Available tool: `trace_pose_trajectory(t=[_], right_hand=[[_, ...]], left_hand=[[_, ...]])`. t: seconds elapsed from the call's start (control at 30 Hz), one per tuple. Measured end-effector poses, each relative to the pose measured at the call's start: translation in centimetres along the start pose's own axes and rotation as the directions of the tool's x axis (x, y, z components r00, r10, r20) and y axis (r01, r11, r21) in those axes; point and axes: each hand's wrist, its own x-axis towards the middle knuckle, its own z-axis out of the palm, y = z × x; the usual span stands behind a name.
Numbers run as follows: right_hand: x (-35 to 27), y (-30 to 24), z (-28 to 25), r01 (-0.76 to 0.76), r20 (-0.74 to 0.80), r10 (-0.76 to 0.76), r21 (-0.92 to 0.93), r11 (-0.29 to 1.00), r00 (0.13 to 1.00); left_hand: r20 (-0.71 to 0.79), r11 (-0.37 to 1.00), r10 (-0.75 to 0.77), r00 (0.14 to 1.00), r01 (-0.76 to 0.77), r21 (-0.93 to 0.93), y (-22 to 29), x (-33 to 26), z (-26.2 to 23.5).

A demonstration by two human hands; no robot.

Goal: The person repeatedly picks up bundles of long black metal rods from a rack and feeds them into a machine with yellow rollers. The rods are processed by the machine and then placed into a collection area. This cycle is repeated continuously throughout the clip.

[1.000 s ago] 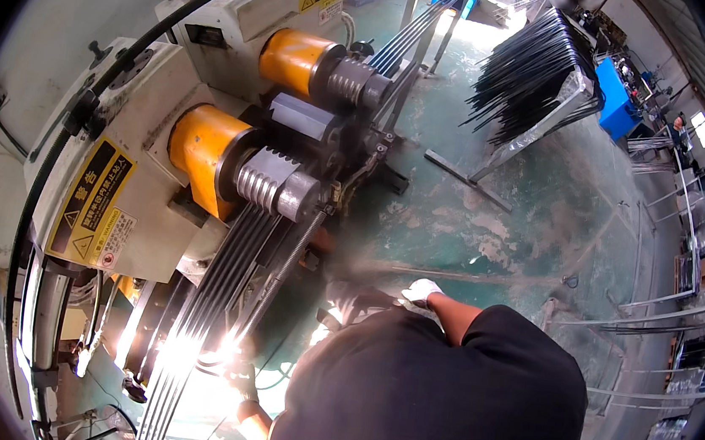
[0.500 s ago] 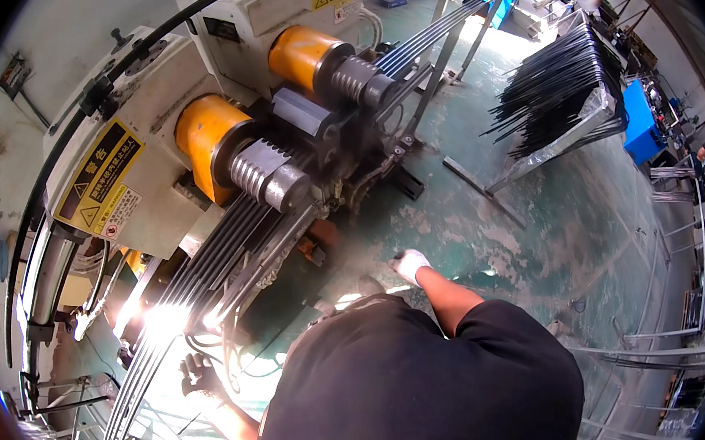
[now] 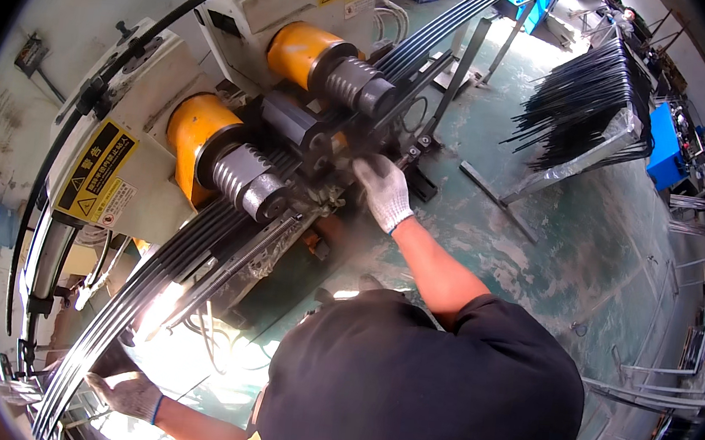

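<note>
At the roller machine (image 3: 234, 124): gloved right hand (image 3: 382, 191) closed on dark rods (image 3: 196, 256) beside the rollers; gloved left hand (image 3: 128, 392) grips the same bundle's lower end.

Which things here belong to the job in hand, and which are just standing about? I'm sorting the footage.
In hand:
- left hand on the dark bent strips
- right hand at the machine's grooved rollers

Standing about:
- rack of dark rods
- blue bin
- metal frames on the green floor
</note>
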Motion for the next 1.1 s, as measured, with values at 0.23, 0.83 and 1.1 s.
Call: trace_pose_trajectory(t=[0.23, 0.83, 1.1], right_hand=[[4.3, -1.8, 3.8, -0.175, 0.044, 0.175, 0.463, 0.869, 0.984], [12.2, 4.2, 7.8, 0.395, -0.12, -0.376, 0.246, 0.885, 0.919], [12.1, 1.8, 6.9, -0.197, 0.143, 0.135, 0.702, 0.685, 0.98]], left_hand=[[-0.074, 0.974, 0.019, 0.997, -0.001, 0.228, 7.0, 3.4, 15.1], [0.998, -0.699, 0.043, 0.055, -0.712, 0.069, 4.8, 8.6, 35.8], [0.769, 0.038, 0.171, 0.616, -0.784, 0.619, -0.7, 3.8, 43.1]])
